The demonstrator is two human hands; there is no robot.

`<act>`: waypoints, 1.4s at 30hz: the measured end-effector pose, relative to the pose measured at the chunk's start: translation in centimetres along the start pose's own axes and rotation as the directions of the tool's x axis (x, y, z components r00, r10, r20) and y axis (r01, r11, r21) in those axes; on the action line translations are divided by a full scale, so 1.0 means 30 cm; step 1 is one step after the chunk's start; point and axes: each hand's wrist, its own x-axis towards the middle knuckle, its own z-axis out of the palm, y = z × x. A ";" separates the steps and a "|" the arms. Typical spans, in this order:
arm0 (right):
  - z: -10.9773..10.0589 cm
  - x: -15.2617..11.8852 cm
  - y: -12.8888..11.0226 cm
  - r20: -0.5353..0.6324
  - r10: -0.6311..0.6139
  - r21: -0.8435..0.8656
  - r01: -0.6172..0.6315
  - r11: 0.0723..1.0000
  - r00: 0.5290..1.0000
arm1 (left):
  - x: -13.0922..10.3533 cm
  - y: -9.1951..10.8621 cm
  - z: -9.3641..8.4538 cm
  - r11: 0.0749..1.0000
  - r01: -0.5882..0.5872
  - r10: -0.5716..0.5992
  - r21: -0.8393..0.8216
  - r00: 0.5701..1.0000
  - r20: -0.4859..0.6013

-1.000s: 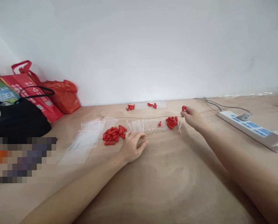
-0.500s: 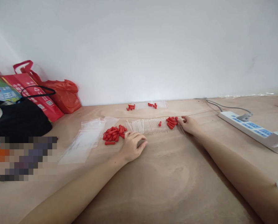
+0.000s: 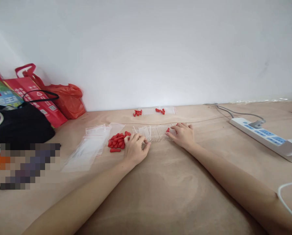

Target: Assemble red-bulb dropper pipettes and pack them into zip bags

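The work surface was a wooden table (image 3: pixel 158 192) set against a pale wall (image 3: pixel 160 49). From where I stood, a row of thin clear tubes (image 3: pixel 158 132) lay across the middle of the table, side by side, with their near ends pointing toward the person.

Left hand (image 3: pixel 137 149): positioned at the left end of the row, fingers loosely curved, with a gap between thumb and forefinger; the hand was open. A pile of red bulb-shaped pieces (image 3: pixel 116 142) lay just beside it, on the left.

Right hand (image 3: pixel 184 134): positioned over the right end of the row, fingertips at a single red piece (image 3: pixel 168 130) that lay on the tubes. I could not tell whether the fingers had closed on it. More red showed behind the knuckles, mostly hidden by the hand.

Surrounding items: flat clear plastic bags (image 3: pixel 89 151) lay left of the pile. Near the wall, two small red clusters, left (image 3: pixel 137 113) and right (image 3: pixel 160 111), lay at another clear bag (image 3: pixel 149 111). A white power strip (image 3: pixel 261 133) with a grey cable (image 3: pixel 244 112) lay at right. A black bag (image 3: pixel 23 125) and a red plastic bag (image 3: pixel 69 101) stood at left.
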 end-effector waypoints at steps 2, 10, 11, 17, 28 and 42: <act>0.019 0.003 -0.019 -0.023 0.053 -0.028 -0.054 0.998 0.998 | 0.016 -0.007 0.011 0.999 0.016 -0.015 0.050 1.000 -0.026; 0.038 0.013 -0.045 -0.003 0.117 -0.047 -0.117 0.992 0.993 | 0.076 0.008 0.056 0.994 0.030 -0.028 0.109 0.999 -0.014; 0.031 0.009 -0.047 -0.011 0.119 -0.030 -0.120 0.992 0.993 | 0.084 0.010 0.060 0.993 0.042 -0.041 0.109 0.999 -0.015; -0.049 -0.061 -0.067 0.054 -0.169 0.250 0.151 0.956 0.984 | 0.159 -0.013 0.074 0.980 0.158 -0.159 0.120 0.987 0.001; -0.084 -0.094 -0.104 0.201 -0.304 0.328 0.228 0.917 0.931 | 0.265 0.031 0.113 0.918 0.219 -0.306 0.331 0.922 0.238; -0.074 -0.095 -0.099 0.210 -0.312 0.480 0.181 0.858 0.926 | 0.215 0.059 -0.016 0.982 0.012 -0.072 0.189 0.946 0.316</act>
